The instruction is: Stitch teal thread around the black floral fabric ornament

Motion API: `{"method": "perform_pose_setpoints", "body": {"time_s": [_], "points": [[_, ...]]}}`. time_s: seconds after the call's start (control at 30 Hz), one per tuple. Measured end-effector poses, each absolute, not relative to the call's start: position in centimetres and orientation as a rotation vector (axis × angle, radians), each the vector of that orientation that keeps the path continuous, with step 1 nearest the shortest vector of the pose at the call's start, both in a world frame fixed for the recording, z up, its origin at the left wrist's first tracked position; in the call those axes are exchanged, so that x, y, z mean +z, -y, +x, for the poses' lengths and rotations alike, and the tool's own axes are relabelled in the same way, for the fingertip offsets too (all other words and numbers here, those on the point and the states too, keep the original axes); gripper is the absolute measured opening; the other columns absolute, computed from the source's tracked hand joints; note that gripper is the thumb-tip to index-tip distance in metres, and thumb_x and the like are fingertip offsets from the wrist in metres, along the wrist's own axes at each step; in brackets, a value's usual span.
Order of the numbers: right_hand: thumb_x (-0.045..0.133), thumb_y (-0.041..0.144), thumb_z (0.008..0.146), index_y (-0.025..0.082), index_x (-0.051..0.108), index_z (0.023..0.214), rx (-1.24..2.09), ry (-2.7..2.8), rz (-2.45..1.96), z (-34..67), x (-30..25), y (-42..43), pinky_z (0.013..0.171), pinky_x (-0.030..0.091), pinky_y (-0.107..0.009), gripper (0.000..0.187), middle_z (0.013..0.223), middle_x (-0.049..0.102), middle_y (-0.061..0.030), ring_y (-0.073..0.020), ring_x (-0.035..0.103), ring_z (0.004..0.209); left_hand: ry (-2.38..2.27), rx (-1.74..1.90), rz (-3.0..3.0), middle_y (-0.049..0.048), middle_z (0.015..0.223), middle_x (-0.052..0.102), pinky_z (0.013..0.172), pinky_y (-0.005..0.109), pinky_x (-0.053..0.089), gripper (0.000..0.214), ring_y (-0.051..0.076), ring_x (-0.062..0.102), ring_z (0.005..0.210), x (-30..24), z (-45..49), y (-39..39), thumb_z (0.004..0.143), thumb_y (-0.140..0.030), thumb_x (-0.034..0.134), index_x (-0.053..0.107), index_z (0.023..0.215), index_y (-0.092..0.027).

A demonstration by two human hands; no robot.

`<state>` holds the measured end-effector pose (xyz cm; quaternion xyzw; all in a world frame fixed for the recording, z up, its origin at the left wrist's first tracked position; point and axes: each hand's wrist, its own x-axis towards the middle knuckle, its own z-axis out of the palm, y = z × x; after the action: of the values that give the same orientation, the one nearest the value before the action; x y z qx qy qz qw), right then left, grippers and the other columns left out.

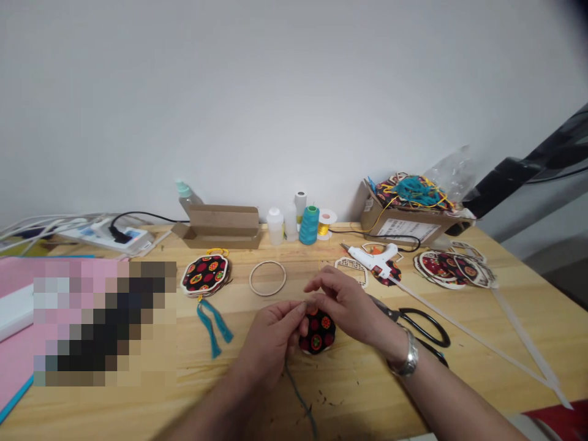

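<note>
Head view: both hands meet low on the wooden table, near its front edge. The left hand is closed, thumb and forefinger pinched at the upper rim of a small round fabric piece, black with red and orange flowers, which lies flat on the table between the two hands. The right hand arches over the same rim from the other side, fingertips pinched together and meeting those of the left hand; what they pinch is too small to make out. A metal watch sits on the right wrist. A thin teal cord runs from under the left hand toward the front edge.

Just right of the right wrist lie black-handled scissors. Behind the hands a plain wooden ring lies flat. Left of it rests a finished floral pendant with a teal tassel trailing toward the viewer. Behind the right hand a white glue gun lies on its side, its cable running back. Farther right is a stack of floral pieces. Along the wall stand a teal thread spool, white bottles, a folded cardboard box and an open carton filled with pieces and tangled cord.
</note>
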<state>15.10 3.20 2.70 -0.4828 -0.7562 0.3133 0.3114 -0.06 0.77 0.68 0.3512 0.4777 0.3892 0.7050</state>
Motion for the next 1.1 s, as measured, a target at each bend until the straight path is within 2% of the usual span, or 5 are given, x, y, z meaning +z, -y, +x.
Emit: {"method": "perform_pose_setpoints", "body": {"time_s": [0.13, 0.3, 0.63, 0.77, 1.1], "points": [[0.052, 0.016, 0.08, 0.017, 0.055, 0.071, 0.855, 2.002, -1.243, 14.7, 1.9, -3.4, 0.066, 0.037, -0.024, 0.009, 0.077, 0.052, -0.0003, -0.0117, 0.049, 0.074, -1.033, 0.853, 0.764, -0.0042, 0.046, 0.046, 0.037, 0.018, 0.013, 0.028, 0.002, 0.026, 0.036, 0.5, -0.1, -0.8, 0.07, -0.036, 0.063, 0.059, 0.056, -0.012], [0.049, 0.016, 0.081, 0.017, 0.05, 0.071, 0.748, 1.968, -1.326, 15.2, 2.3, -3.6, 0.064, 0.038, -0.025, 0.01, 0.076, 0.052, -0.0004, -0.012, 0.048, 0.07, -1.06, 0.861, 0.759, -0.0037, 0.047, 0.047, 0.036, 0.017, 0.015, 0.024, 0.002, 0.028, 0.036, 0.8, 0.0, -0.8, 0.068, -0.034, 0.065, 0.063, 0.062, -0.011], [0.047, 0.021, 0.078, 0.018, 0.057, 0.095, 0.199, 2.262, -1.957, 23.2, 3.9, 1.5, 0.075, 0.041, -0.035, 0.02, 0.092, 0.058, -0.0101, -0.0229, 0.054, 0.084, -1.061, 0.907, 0.61, -0.0034, 0.049, 0.049, 0.035, 0.015, 0.016, 0.025, 0.001, 0.029, 0.035, 0.8, 0.0, -0.8, 0.068, -0.035, 0.065, 0.068, 0.07, -0.011], [0.049, 0.021, 0.075, 0.016, 0.058, 0.093, 0.233, 2.201, -2.172, 25.2, 2.0, 3.3, 0.075, 0.044, -0.037, 0.021, 0.092, 0.06, -0.0114, -0.0245, 0.056, 0.084, -1.041, 0.909, 0.588, -0.0021, 0.052, 0.051, 0.036, 0.015, 0.015, 0.026, 0.0, 0.028, 0.036, 0.7, -0.2, -0.7, 0.07, -0.035, 0.062, 0.068, 0.072, -0.01], [0.047, 0.013, 0.074, 0.011, 0.056, 0.105, 0.161, 2.155, -2.204, 25.5, 0.3, 3.7, 0.086, 0.043, -0.039, 0.033, 0.103, 0.058, -0.0143, -0.0261, 0.053, 0.096, -1.084, 0.915, 0.662, -0.0034, 0.049, 0.048, 0.035, 0.014, 0.016, 0.025, 0.0, 0.029, 0.036, 0.4, -0.1, -0.9, 0.069, -0.035, 0.065, 0.068, 0.072, -0.01]]}}
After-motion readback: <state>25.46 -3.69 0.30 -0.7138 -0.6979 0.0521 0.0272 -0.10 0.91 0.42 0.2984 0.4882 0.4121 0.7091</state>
